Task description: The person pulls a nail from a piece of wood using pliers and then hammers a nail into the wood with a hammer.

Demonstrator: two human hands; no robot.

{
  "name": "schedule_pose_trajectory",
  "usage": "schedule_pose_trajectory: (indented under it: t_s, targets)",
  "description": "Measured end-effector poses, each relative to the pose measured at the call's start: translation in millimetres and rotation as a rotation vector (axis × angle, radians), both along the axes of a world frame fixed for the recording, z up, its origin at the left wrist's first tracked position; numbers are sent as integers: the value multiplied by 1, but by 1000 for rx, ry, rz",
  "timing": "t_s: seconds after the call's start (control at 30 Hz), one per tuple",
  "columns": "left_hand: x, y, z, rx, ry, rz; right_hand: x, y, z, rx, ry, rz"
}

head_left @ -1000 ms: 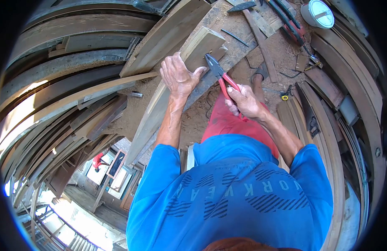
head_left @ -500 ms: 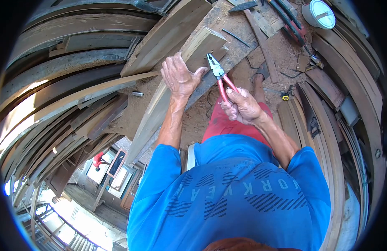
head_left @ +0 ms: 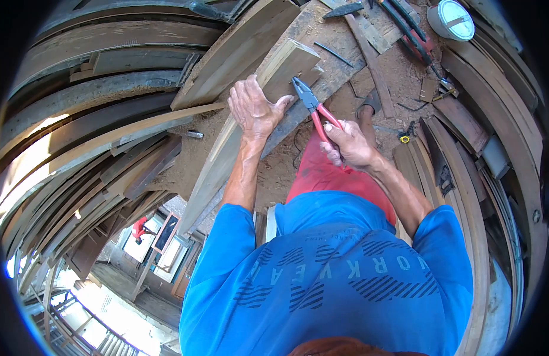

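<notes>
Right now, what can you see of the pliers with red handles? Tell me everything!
The pliers have a grey metal head and two red handles, which look plastic-coated. The handles are spread apart, held in the right hand. The head points away from the person, its tip at the wooden block, near the thumb of the left hand. The tip is too small to tell whether it grips anything.

We see a hammer at the top, a thin dark rod near it and a white bucket farther right. Boards lie stacked to the left; beyond, we spot a person in red.
</notes>
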State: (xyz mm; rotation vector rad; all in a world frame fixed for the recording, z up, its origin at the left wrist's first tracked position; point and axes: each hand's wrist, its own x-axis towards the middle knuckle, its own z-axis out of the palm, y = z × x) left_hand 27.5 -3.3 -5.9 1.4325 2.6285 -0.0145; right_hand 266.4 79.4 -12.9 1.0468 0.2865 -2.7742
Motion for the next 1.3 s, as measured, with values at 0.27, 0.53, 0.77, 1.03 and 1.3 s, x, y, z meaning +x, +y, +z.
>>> schedule_pose_trajectory:
  t_s: [0.27,0.53,0.77,1.03,1.3]
  targets:
    - [-1,0,-1,24,-9,-24,4,4,-2,379,-27,184]
    - [-17,7,-5,28,-67,-40,50,-2,16,345,7,173]
    - [-10,2,-3,-2,-29,-44,33,-7,0,303,71,5]
    - [-6,2,0,0,-26,-33,3,-5,-7,-18,203,-27]
    - [-6,2,-1,15,-36,-38,3,-1,-22,-145,221,-28]
